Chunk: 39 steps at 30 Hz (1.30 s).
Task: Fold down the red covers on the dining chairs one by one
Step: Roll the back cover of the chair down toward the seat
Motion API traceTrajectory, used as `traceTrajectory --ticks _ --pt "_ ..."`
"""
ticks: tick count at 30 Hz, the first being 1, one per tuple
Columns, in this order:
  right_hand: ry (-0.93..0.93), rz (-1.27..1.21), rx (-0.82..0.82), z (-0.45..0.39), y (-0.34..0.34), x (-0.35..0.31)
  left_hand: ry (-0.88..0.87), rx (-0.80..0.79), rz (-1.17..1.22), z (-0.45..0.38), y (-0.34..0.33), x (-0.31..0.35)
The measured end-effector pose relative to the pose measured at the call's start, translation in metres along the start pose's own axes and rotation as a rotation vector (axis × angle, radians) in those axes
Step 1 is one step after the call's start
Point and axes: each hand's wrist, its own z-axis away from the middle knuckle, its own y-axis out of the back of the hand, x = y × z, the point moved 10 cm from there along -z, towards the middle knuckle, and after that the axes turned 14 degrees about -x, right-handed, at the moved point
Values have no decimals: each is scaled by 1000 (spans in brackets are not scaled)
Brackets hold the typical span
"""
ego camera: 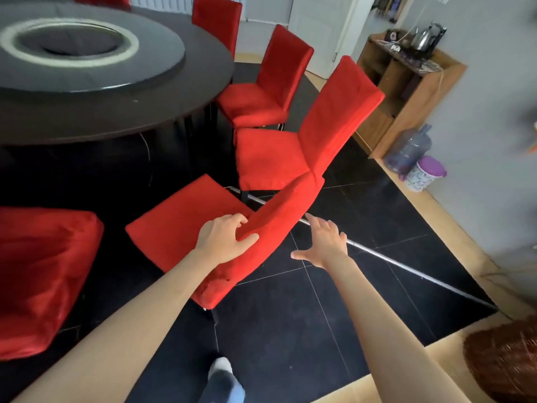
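- Black floor tiles (334,301) with pale borders run under a round dark dining counter (116,112), ringed by chairs in red covers.
- Left fingers (235,221) curl over the top edge of the nearest chair back, thumb (250,238) pressed on the outer face, so the left hand (222,238) grips the red cover (270,228) where the cloth bunches; that hold looks meant to steady the back and gather the fabric for folding down.
- Right fingers (325,228) are spread and straight, touching nothing; the right hand (325,245) hovers just beside the back's outer side, apparently reaching for the same edge.
- Nearest chair (186,222) stands in front of the person with its back toward them, its seat pointing at the counter; its cover is still up over the back, so this fold seems not yet done.
- Beyond it, a second chair (305,141) and a third chair (270,88) wait along the counter's rim, covers fully on; a fourth back (216,18) shows farther round, and another red seat (43,274) sits at the left.
- On the counter lies a grey turntable (87,53) with a pale ring.
- By the far wall stand a wooden cabinet (406,91) carrying a kettle (424,39), a water jug (408,149) and a lidded bin (425,173).
- A wicker basket (505,362) sits at the lower right, and a socked foot (222,370) shows below.
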Motion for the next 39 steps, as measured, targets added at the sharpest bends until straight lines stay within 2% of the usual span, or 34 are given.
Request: traceTrajectory --ticks 5,10,15,23,31,39 --pt "16 110 -63 -42 12 -2 57 14 82 -27 -10 -9" --pt "48 217 -114 -73 16 -4 118 -21 74 -53 -22 -11" --pt "129 277 -145 -109 26 -3 192 30 57 -71 -19 -13" --pt "388 472 -228 -163 29 -18 517 40 127 -64 -45 -27" --pt "616 538 -320 -183 17 -31 811 123 167 -27 -69 -26" --pt "637 493 -343 -201 16 -30 879 119 157 -19 -85 -33"
